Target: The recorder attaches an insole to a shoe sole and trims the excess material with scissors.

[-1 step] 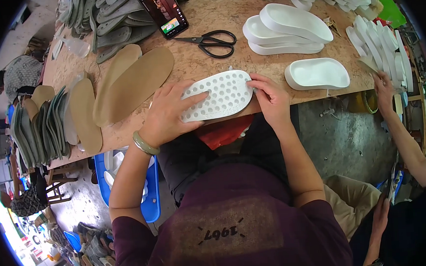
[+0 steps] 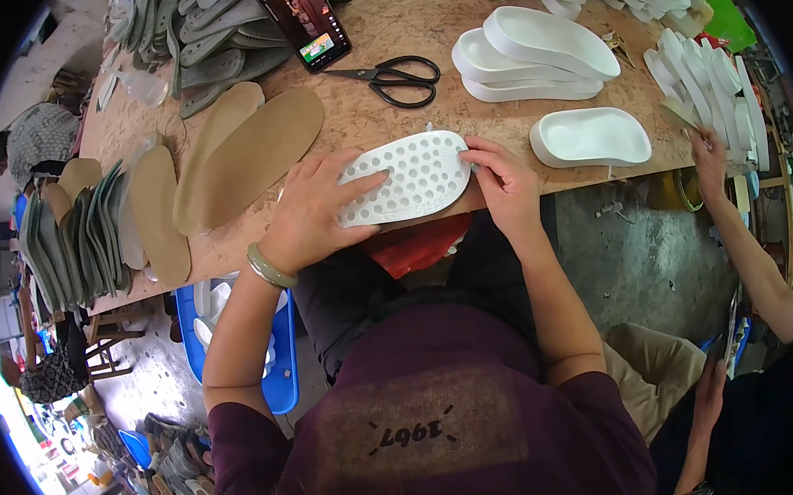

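A white shoe sole [image 2: 415, 176] lies at the table's front edge, its face full of round holes turned up. My left hand [image 2: 325, 193] grips its left end, the thumb along the near edge and a finger over the holes. At the other end, my right hand [image 2: 504, 179] pinches the rim between thumb and fingers. To the right sits a single white sole [image 2: 590, 138], hollow side up. Behind it is a small stack of white soles [image 2: 539, 53]. Black-handled scissors [image 2: 395, 80] lie beyond my hands, blades pointing left.
Tan insoles [image 2: 250, 157] and a row of grey-green ones [image 2: 73, 235] are at the left. Grey pieces [image 2: 211, 41] pile up behind, beside a phone [image 2: 307, 21]. A co-worker's hand [image 2: 709, 165] is at the right edge. A blue crate [image 2: 282, 372] stands below.
At the right, the co-worker's hand has shifted slightly to the left with the flat piece it touches. My hands and the perforated sole show no visible movement.
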